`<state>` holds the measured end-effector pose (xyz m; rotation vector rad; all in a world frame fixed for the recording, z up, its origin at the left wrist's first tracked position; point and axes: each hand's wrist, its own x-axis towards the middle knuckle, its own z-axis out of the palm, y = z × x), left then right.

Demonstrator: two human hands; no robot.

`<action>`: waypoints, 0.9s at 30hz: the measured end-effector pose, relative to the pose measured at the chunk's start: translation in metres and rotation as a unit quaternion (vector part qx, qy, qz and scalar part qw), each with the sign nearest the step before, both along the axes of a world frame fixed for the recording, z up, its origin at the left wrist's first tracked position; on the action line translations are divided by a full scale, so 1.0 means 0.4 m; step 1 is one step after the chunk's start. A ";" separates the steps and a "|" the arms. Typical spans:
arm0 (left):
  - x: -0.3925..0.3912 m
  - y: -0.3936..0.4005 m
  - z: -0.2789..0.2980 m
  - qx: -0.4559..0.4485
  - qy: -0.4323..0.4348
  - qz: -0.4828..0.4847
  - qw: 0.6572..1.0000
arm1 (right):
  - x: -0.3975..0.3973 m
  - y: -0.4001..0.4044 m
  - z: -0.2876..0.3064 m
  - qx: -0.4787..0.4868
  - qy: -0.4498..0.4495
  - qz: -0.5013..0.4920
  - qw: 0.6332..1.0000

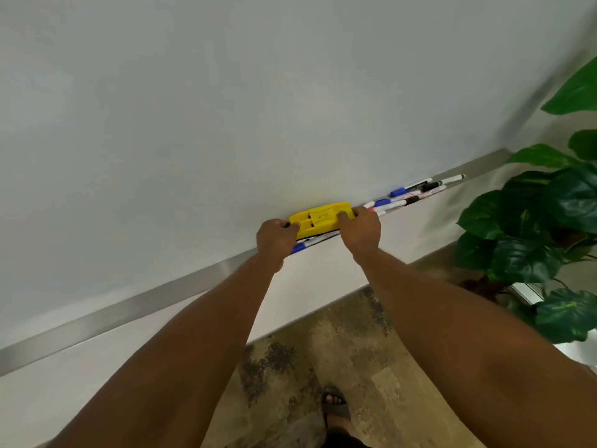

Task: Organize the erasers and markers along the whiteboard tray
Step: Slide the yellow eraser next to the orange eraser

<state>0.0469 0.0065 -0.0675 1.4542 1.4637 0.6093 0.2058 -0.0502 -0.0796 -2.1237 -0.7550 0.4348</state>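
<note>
A yellow eraser [318,218] lies on the whiteboard tray [161,297] against the board's lower edge. My left hand [275,241] grips its left end and my right hand [360,231] grips its right end. Under the eraser a blue-capped marker [298,246] pokes out beside my left hand. To the right, several markers [410,195] with blue and black caps lie in a loose pile along the tray, some crossing each other.
The large whiteboard [226,108] fills the upper view. A leafy green plant [542,234] stands close on the right, near the tray's end. Below is a mottled floor [339,350] with my sandalled foot [336,405].
</note>
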 end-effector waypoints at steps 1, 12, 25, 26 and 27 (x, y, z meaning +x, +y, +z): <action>-0.047 -0.003 0.006 0.007 0.005 0.009 1.000 | -0.044 0.000 0.006 0.004 0.003 0.011 1.000; -0.586 -0.053 0.006 0.014 -0.020 0.133 0.991 | -0.538 0.025 -0.003 -0.029 0.044 0.153 0.987; -1.115 -0.125 0.037 0.056 0.033 0.262 0.963 | -1.024 0.064 -0.009 -0.041 0.035 0.336 0.940; -1.149 -0.130 0.033 0.057 0.037 0.269 0.961 | -1.051 0.068 -0.013 -0.046 0.026 0.349 0.935; -1.184 -0.135 0.029 0.056 0.039 0.278 0.958 | -1.081 0.071 -0.017 -0.049 0.018 0.363 0.930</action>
